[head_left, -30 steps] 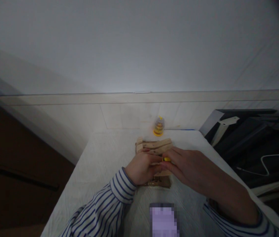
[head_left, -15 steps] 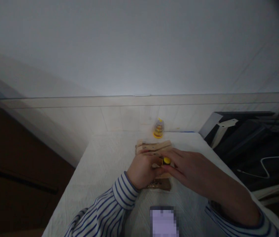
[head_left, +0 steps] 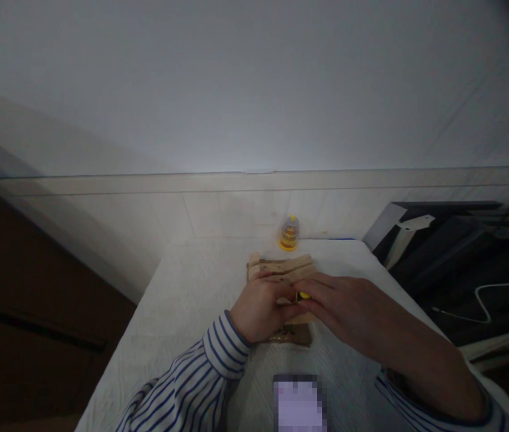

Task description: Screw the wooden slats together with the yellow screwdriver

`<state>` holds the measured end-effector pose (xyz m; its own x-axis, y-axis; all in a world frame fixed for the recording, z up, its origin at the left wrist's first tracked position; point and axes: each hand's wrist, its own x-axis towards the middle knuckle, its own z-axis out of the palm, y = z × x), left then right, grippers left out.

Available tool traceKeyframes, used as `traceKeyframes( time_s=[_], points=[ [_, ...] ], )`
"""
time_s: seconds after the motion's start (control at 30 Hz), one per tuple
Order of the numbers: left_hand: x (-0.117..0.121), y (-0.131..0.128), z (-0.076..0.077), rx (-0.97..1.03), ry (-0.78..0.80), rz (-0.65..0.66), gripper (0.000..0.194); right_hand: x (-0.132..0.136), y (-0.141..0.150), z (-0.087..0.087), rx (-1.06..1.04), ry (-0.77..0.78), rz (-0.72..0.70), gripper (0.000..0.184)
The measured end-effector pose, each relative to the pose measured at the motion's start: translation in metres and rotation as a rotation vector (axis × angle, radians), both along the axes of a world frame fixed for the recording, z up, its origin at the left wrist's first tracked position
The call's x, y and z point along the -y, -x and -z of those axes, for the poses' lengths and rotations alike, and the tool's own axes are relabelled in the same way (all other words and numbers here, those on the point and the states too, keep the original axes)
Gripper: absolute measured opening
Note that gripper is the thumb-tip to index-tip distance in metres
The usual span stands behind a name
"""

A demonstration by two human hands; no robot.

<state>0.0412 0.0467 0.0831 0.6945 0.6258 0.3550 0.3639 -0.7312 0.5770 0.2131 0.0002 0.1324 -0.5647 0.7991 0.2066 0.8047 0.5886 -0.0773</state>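
Observation:
My right hand [head_left: 339, 300] pinches a small yellow-and-black handle [head_left: 303, 296] between thumb and fingers; what lies below it is hidden. Close against it from the left, my left hand [head_left: 261, 309] is closed, thumb and forefinger by the handle. What those fingers grip, if anything, does not show. Both hands are over light tan, wood-like strips [head_left: 288, 267]. Under them lies a brown printed sheet or packet [head_left: 291, 337], mostly covered by the hands and strips.
A bottle with a yellow tip and base [head_left: 289, 234] stands at the back of the white-covered table [head_left: 182, 300]. A phone with a blurred screen [head_left: 300, 405] lies at the front. Dark panels [head_left: 456, 258] and a white cable [head_left: 483, 306] are on the right, a brown cabinet [head_left: 33, 300] on the left.
The fingers of my right hand have shifted over the yellow top, so less of it shows. Otherwise my hands, the strips and the bottle stay in place.

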Motion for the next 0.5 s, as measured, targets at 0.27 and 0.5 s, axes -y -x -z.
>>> traceKeyframes(
  time_s=[0.27, 0.5],
  points=[
    [-0.0017, 0.0021, -0.0004, -0.084, 0.058, 0.063, 0.023, 0.0007, 0.0029, 0.0000, 0.078, 0.045, 0.062, 0.007],
    [-0.0044, 0.0038, -0.0025, -0.032, 0.054, 0.143, 0.022, 0.0014, 0.0066, -0.0033, 0.092, 0.071, 0.094, 0.012]
  ],
)
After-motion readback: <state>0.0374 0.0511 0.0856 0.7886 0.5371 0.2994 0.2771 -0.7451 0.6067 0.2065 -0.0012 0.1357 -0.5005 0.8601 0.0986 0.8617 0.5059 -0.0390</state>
